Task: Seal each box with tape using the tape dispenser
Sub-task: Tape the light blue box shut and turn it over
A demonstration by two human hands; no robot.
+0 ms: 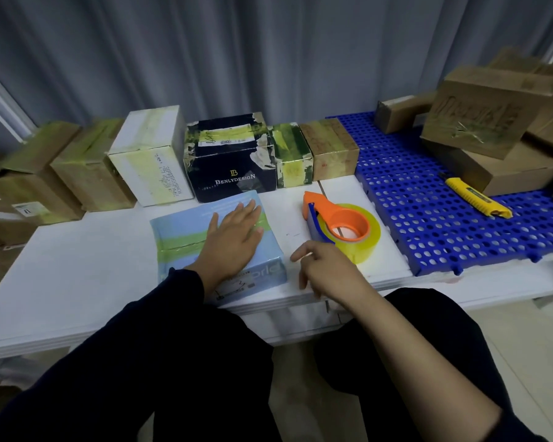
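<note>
Lying flat on the white surface near its front edge, the light blue box is a low, square-cornered carton with a smooth, slightly glossy skin and pale lettering on its near side. A strip of yellowish-green tape runs across its top, wrinkled in places. The left hand rests palm down on that top, its fingers straight and held close together over the tape.

Just right of the box sits the tape dispenser: an orange plastic hub and handle, a blue blade guard, and a thick roll of translucent yellow tape lying on its side. The right hand is at the roll's near edge, fingers loosely spread and gripping nothing; whether it touches the roll cannot be told.

Behind stands a row of boxes: a dark box with gold lettering and torn tape, a white box, and brown cardboard ones banded with the same yellowish tape. To the right lies a blue perforated plastic mat carrying a yellow utility knife and stacked brown cartons. A grey pleated curtain hangs at the back.
</note>
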